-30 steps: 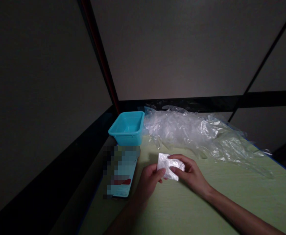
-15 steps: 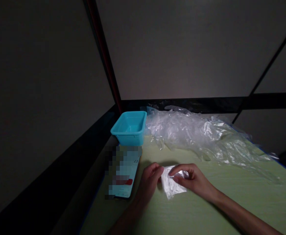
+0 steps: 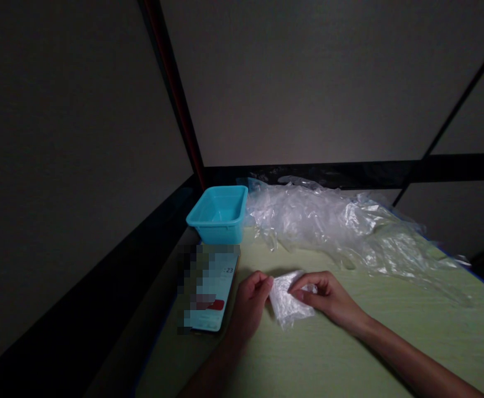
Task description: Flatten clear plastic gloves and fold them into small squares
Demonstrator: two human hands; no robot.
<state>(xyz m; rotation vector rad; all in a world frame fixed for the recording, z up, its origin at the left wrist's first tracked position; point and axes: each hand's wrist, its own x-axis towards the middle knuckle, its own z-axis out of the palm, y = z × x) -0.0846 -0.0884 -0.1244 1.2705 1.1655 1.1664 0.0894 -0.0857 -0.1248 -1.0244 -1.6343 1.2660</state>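
Note:
A small folded piece of clear plastic (image 3: 287,303) lies on the pale green table top (image 3: 350,354), pinched from both sides. My left hand (image 3: 250,301) grips its left edge with the fingertips. My right hand (image 3: 329,298) presses thumb and forefinger on its upper right part. The plastic's lower corner points towards me and rests on the table.
A turquoise plastic tub (image 3: 219,214) stands at the table's far left corner. A phone with a lit screen (image 3: 211,290) lies left of my left hand. A big heap of crumpled clear plastic (image 3: 341,229) stretches along the far edge. Dark walls close in behind and left.
The folded plastic came down from a raised, flat hold onto the table and got folded smaller. Both hands dropped with it and drew closer together.

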